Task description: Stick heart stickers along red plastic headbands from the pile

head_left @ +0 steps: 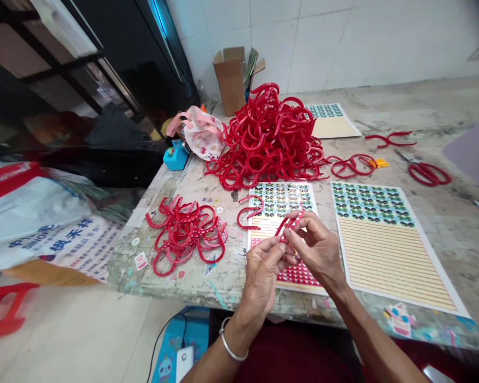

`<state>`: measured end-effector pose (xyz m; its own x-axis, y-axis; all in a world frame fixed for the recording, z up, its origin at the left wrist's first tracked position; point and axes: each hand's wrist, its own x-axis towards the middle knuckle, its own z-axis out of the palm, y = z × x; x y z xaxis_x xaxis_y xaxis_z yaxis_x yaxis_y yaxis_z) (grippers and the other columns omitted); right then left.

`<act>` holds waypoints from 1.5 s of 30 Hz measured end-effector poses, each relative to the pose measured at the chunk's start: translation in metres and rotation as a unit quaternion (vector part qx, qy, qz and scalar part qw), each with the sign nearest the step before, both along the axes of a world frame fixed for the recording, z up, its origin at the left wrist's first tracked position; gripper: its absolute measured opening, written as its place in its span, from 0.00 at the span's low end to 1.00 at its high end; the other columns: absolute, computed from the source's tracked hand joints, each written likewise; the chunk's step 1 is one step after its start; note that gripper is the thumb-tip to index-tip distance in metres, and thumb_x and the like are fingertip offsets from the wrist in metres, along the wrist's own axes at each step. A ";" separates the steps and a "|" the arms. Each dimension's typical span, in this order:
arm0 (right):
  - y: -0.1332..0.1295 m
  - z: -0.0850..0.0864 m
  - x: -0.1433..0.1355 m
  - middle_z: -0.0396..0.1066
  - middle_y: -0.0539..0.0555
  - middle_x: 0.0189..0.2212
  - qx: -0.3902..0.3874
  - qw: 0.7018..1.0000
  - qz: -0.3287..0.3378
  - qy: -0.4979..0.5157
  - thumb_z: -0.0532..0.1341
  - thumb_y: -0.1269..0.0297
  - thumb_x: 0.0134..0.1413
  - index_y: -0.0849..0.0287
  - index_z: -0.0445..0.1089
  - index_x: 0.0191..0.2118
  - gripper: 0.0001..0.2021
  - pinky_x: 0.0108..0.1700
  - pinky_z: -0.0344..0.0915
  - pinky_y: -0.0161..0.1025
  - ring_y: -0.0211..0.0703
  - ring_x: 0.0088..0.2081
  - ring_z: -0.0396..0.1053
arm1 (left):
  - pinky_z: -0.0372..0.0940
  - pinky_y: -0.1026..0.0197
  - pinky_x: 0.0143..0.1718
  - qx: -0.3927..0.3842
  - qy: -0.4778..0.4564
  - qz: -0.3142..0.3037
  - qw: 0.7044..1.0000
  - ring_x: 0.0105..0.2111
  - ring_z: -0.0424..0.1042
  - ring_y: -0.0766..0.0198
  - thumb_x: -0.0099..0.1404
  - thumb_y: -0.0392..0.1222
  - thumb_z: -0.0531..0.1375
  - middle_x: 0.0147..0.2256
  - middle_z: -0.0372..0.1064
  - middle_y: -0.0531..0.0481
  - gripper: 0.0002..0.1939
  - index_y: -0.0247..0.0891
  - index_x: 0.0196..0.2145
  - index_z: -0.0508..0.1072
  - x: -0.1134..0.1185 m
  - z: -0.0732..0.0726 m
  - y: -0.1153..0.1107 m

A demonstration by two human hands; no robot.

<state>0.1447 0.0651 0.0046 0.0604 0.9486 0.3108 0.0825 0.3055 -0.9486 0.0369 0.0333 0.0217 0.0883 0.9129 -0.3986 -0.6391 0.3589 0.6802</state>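
Observation:
My left hand (265, 270) and my right hand (318, 247) meet over a sticker sheet (259, 229). Both pinch a red headband (280, 227), its lower part hidden by my fingers. Along it, at my right fingertips, runs a red strip with pale dots (299, 217); I cannot make out how much of it is stuck down. The sheet has rows of dark, bluish ovals at the top, bare backing in the middle and red dotted strips at the bottom. Just left of my hands, plain red headbands (249, 211) lie partly across the sheet's edge.
A tall heap of red headbands (271, 138) stands behind my hands. To the left lies a smaller pile of dotted headbands (187, 231). Another sticker sheet (391, 255) lies on the right, with scissors (429, 173) beyond. A blue tape dispenser (175, 158) sits near the table's left edge.

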 end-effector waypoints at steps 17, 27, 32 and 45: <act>-0.004 0.003 -0.001 0.64 0.56 0.41 0.015 0.999 -0.014 -0.029 0.60 0.71 0.51 0.57 0.64 0.29 0.04 0.39 0.70 0.39 0.43 0.44 0.65 | 0.65 0.63 0.34 0.031 -0.011 -0.029 0.999 0.22 0.68 0.71 0.58 0.35 0.60 0.25 0.71 0.50 0.04 0.31 0.31 0.74 -0.001 -0.002 0.000; 0.001 -0.001 0.009 0.64 0.56 0.41 -0.022 0.998 0.053 0.034 0.60 0.69 0.53 0.58 0.64 0.28 0.05 0.40 0.67 0.36 0.42 0.45 0.64 | 0.66 0.64 0.31 0.036 0.047 -0.045 0.997 0.20 0.67 0.72 0.57 0.35 0.60 0.23 0.70 0.50 0.05 0.29 0.27 0.72 -0.001 0.002 0.001; 0.002 0.000 0.015 0.64 0.55 0.42 -0.050 0.994 0.081 0.052 0.61 0.68 0.53 0.58 0.64 0.27 0.06 0.46 0.63 0.39 0.42 0.46 0.63 | 0.67 0.63 0.31 0.036 0.062 -0.041 0.997 0.20 0.66 0.72 0.57 0.35 0.60 0.23 0.70 0.50 0.05 0.29 0.27 0.73 0.001 0.004 0.000; 0.003 0.007 0.023 0.65 0.54 0.41 -0.072 0.991 0.105 0.050 0.62 0.65 0.51 0.58 0.66 0.27 0.06 0.46 0.63 0.40 0.43 0.45 0.64 | 0.67 0.63 0.31 0.014 0.042 -0.031 0.999 0.20 0.68 0.71 0.56 0.35 0.61 0.23 0.71 0.49 0.06 0.28 0.30 0.73 0.000 0.001 -0.001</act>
